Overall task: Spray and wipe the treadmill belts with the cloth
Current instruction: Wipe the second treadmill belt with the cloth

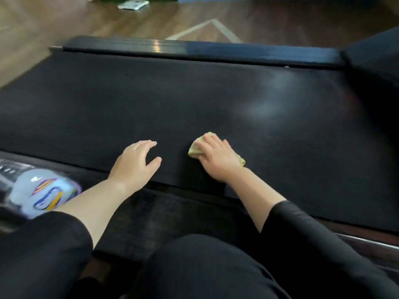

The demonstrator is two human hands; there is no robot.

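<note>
A wide black treadmill belt [194,100] fills the middle of the view. My right hand [218,160] lies on top of a folded yellow cloth [197,147] and presses it flat against the belt near its front edge. My left hand [135,162] rests on the belt to the left of the cloth, fingers spread and holding nothing. A pale blue spray bottle [43,193] with a colourful label lies at the lower left, beside my left forearm on the treadmill's side rail.
A glossy black side rail [194,48] borders the belt's far edge, with wooden floor [64,20] beyond it. A white packet [133,4] lies on that floor. My knees in black trousers [205,266] fill the bottom.
</note>
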